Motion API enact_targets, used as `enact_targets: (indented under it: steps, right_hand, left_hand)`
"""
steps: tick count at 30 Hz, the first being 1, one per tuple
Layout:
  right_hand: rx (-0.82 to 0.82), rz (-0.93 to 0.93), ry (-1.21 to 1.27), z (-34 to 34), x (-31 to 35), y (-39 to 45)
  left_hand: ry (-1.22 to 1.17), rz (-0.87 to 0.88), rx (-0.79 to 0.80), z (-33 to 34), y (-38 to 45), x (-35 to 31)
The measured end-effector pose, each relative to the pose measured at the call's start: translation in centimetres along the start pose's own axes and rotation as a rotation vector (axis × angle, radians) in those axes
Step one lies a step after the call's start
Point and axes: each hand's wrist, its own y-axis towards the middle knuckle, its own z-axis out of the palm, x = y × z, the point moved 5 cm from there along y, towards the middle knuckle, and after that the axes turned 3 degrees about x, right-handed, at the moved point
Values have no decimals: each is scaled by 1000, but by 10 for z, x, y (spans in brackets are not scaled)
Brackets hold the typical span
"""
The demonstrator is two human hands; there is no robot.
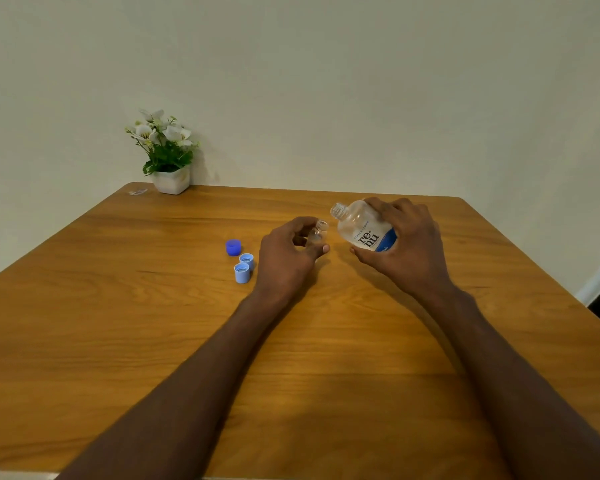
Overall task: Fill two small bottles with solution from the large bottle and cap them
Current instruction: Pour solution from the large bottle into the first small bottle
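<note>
The right hand (406,247) gripped the large bottle (362,226), tilted toward the small bottle (317,233) pinched in the left hand (288,254), mid-bench. Both necks being narrow, a misaligned pour would likely spill. The label read "re-nu". Three caps (241,261) lay left.

Two bare forearms, no sleeves, left hand (286,252), right hand (404,244), short fingernails

Blue caps (242,261) — wood-grain tbl (153,323)
</note>
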Motion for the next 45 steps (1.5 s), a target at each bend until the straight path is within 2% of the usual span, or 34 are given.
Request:
enact_targets:
  steps: [16,45]
  right_hand:
    - [16,10,-134,-1,-1,1]
    - [8,3,-187,-4,-1,1]
  left_hand:
    - [6,37,0,-1,-2,-5]
    - [37,81,15,1,-2,-5]
